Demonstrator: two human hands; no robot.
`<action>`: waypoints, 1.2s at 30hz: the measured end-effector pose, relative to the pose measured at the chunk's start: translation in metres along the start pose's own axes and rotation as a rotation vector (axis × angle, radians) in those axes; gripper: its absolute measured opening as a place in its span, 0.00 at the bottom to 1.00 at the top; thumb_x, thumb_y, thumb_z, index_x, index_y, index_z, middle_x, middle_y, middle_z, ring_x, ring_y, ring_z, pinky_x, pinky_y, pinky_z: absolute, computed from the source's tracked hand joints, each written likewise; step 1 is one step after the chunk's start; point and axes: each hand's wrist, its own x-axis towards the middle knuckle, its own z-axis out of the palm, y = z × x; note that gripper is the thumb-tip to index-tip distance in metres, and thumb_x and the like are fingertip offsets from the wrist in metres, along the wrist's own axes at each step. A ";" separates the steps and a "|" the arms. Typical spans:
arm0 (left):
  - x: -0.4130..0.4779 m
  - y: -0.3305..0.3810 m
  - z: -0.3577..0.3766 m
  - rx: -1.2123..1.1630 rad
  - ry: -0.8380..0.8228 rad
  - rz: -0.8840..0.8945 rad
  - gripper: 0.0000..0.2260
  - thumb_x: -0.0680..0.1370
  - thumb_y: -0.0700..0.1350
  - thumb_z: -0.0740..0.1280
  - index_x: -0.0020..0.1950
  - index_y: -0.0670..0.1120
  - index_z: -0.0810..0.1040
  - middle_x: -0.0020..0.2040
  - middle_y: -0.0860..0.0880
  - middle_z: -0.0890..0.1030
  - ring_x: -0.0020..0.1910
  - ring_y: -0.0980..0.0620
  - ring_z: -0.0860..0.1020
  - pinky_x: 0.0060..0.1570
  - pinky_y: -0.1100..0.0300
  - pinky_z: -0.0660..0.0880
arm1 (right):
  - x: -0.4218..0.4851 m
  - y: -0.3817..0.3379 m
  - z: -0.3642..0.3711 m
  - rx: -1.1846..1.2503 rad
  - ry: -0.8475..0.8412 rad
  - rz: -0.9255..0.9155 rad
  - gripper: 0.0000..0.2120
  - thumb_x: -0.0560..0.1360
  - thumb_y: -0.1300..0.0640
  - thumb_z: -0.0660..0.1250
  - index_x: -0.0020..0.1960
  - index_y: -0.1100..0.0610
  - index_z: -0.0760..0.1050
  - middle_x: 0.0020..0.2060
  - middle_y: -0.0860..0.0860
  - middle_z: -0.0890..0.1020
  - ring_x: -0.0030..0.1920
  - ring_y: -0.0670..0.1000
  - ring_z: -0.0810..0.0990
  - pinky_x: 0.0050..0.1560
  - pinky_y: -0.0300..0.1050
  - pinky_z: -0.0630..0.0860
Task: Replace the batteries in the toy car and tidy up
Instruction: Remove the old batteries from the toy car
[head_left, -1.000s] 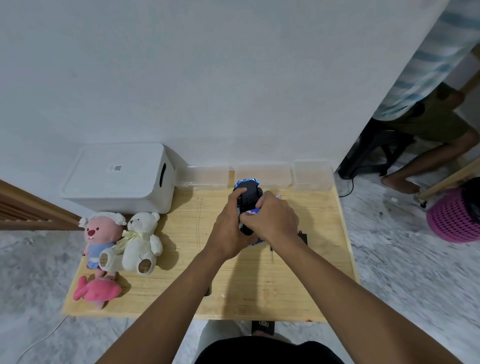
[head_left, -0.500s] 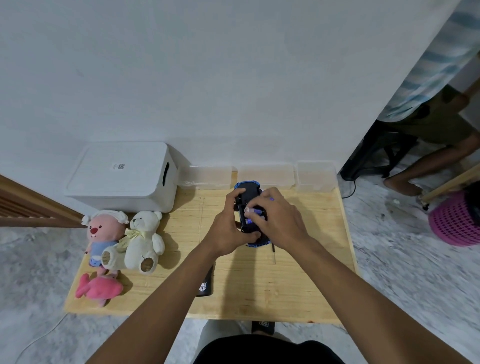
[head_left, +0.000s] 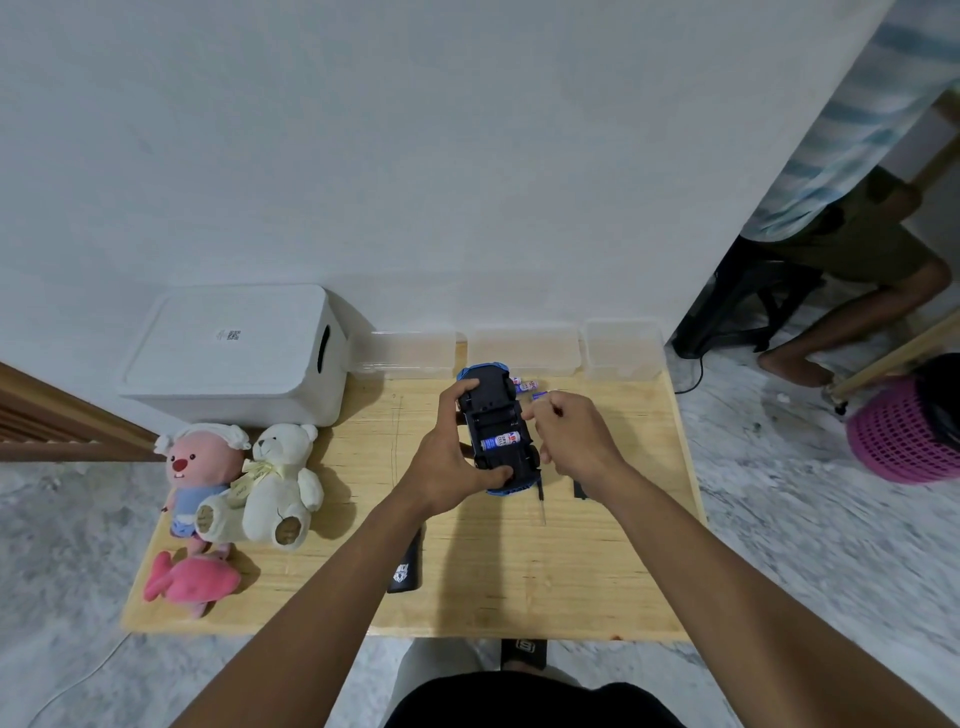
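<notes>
The blue toy car lies upside down above the wooden table, its black underside facing me. Its battery bay is uncovered and a white-and-blue battery sits inside. My left hand grips the car from the left, thumb at the near end and fingers at the far end. My right hand hovers just right of the car with curled fingers, its index tip by the car's side. Loose batteries lie beyond it; whether the fingers hold one is hidden.
A thin screwdriver and a small black cover lie near the car. A black remote sits under my left forearm. Plush toys, a white box and three clear tubs line the left and back. A person sits at the right.
My right hand has come off the car's underside and shifted right, uncovering the battery in the bay. The left hand keeps holding the car, now lower and nearer the table.
</notes>
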 end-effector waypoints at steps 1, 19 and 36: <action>0.000 0.000 0.000 0.001 0.005 -0.001 0.46 0.69 0.37 0.81 0.75 0.63 0.56 0.63 0.59 0.75 0.58 0.48 0.81 0.47 0.67 0.79 | -0.001 0.001 0.002 -0.041 0.022 -0.007 0.13 0.79 0.57 0.58 0.42 0.53 0.79 0.33 0.46 0.79 0.31 0.50 0.76 0.31 0.42 0.72; -0.004 0.003 0.015 0.041 0.176 0.057 0.49 0.65 0.34 0.82 0.76 0.57 0.58 0.62 0.55 0.77 0.53 0.68 0.79 0.43 0.74 0.75 | -0.020 0.001 0.031 -0.454 0.213 -0.108 0.20 0.72 0.39 0.73 0.53 0.54 0.78 0.43 0.49 0.80 0.47 0.52 0.79 0.40 0.45 0.75; -0.002 -0.001 0.014 0.065 0.124 0.041 0.48 0.67 0.38 0.82 0.77 0.56 0.57 0.60 0.69 0.72 0.53 0.71 0.77 0.48 0.73 0.76 | -0.007 0.005 0.031 -0.064 0.205 0.003 0.11 0.69 0.47 0.79 0.43 0.49 0.78 0.46 0.43 0.83 0.50 0.48 0.81 0.42 0.45 0.76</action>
